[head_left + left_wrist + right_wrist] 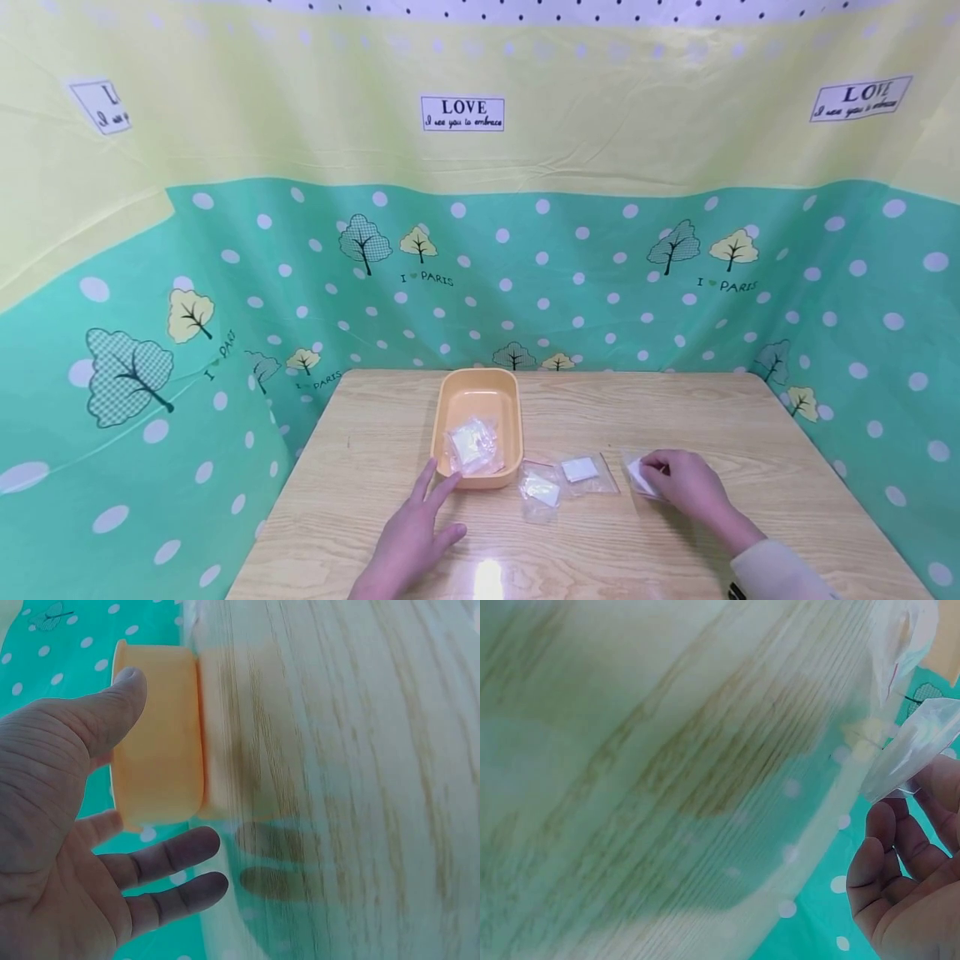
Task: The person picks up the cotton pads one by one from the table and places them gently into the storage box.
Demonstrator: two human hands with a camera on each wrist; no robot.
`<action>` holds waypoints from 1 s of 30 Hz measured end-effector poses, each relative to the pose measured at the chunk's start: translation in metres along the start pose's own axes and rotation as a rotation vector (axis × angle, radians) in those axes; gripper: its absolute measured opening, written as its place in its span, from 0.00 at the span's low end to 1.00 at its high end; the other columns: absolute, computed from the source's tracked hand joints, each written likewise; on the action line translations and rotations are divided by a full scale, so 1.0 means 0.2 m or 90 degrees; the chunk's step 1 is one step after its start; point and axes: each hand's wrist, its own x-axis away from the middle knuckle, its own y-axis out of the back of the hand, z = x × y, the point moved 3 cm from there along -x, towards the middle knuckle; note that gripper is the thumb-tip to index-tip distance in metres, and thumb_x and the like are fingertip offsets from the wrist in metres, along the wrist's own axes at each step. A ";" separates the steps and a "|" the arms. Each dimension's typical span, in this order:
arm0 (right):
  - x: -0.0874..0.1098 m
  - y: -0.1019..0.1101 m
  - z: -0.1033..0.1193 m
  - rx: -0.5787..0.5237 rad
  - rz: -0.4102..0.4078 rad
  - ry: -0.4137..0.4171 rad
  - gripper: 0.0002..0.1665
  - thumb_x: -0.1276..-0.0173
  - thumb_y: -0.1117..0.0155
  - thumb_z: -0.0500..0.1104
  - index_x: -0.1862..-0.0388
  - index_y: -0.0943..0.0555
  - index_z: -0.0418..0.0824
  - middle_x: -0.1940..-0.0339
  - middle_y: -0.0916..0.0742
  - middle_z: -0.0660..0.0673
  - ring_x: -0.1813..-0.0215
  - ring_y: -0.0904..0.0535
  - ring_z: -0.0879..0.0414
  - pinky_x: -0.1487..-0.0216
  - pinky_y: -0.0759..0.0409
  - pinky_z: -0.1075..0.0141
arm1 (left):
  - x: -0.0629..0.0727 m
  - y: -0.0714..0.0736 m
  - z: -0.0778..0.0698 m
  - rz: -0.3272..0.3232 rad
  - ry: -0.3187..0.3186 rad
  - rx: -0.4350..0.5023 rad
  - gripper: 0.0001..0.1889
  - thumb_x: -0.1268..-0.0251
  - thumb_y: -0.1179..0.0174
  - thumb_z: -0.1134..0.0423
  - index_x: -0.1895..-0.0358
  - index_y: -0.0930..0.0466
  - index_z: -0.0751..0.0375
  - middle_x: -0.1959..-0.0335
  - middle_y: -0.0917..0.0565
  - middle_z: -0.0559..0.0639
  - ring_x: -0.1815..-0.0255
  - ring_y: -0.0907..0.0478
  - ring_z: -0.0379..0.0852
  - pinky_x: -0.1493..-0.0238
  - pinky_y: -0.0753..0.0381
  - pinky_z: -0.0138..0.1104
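My right hand [686, 483] pinches a small clear plastic bag [637, 475] with something white inside, at the right of the table; the right wrist view shows the bag [911, 750] at the fingertips. An orange plastic basin [480, 380] stands left of centre, with clear bags [472, 443] holding white contents lying in it. My left hand [412, 533] is at the basin's near left corner, fingers spread and holding nothing; whether it touches the rim I cannot tell. Between basin and right hand lie two more clear bags, one nearer the basin [542, 492] and one farther right [583, 472].
The wood-grain table [600, 550] reflects a bright light near its front. A green and yellow curtain [480, 275] with dots and printed trees hangs behind it and along both sides.
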 end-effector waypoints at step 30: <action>-0.02 0.04 0.05 -0.061 -0.027 0.012 0.12 0.25 0.30 0.45 0.49 0.09 0.41 0.55 0.06 0.42 0.57 0.13 0.54 0.55 0.11 0.54 | 0.01 -0.01 0.01 -0.002 -0.001 0.004 0.43 0.35 0.26 0.45 0.18 0.34 0.39 0.11 0.48 0.62 0.36 0.19 0.78 0.48 0.15 0.70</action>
